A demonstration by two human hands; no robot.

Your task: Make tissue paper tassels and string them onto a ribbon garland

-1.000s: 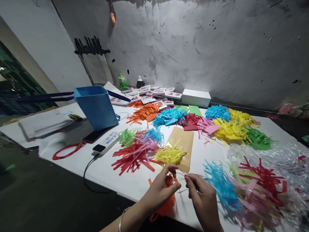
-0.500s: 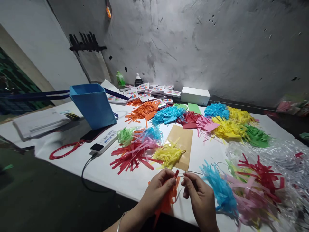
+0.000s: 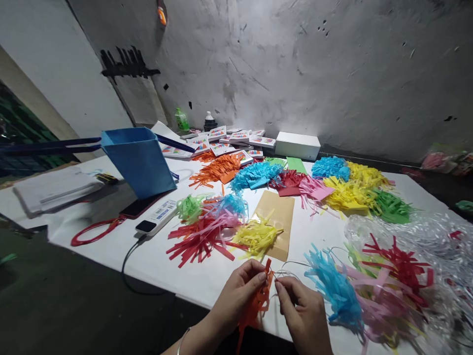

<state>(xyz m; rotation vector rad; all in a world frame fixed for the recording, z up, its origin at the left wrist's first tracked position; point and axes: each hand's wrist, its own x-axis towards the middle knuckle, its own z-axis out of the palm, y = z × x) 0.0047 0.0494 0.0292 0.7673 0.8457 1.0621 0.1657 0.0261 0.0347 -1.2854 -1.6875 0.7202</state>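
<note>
left hand [image 3: 242, 291] is pinched closed on a bundle of orange fringed paper strips [image 3: 254, 308], thumb and forefinger gripping near the top so the cut ends hang down over the table's near edge; held this way the neck of the bundle is presented to the other hand. right hand [image 3: 301, 308] sits just beside it, fingertips closed narrow on a thin white thread or wire [image 3: 286, 268], which loops up and away toward the right; the two pinch points nearly touch, which fits a binding grip, judged only from posture. whether the thread already goes around the orange bundle cannot be told, the fingers cover that spot. a thin bangle [image 3: 180, 345] shows on the left wrist. outward: right of the hands lies a strung row of tassels, blue tassel [image 3: 332, 286] first, then pink and red ones [image 3: 399, 268] resting partly on crinkled clear plastic [image 3: 417, 231]; the thread appears to run toward this row. ahead of the hands, loose yellow strips [image 3: 256, 236] lie on a brown paper envelope [image 3: 279, 217], with red and pink strips [image 3: 201, 239] just left of them. further back, sorted colour piles, orange [image 3: 218, 170], blue [image 3: 256, 175], yellow [image 3: 347, 195], green [image 3: 391, 207], are spread within reach on the white table [image 3: 166, 266]. far left: blue paper bag [image 3: 138, 160], phone [image 3: 140, 206], white power bank [image 3: 157, 217] with cable. white box [image 3: 297, 145] and printed card packs [image 3: 221, 140] sit against the wall.
</note>
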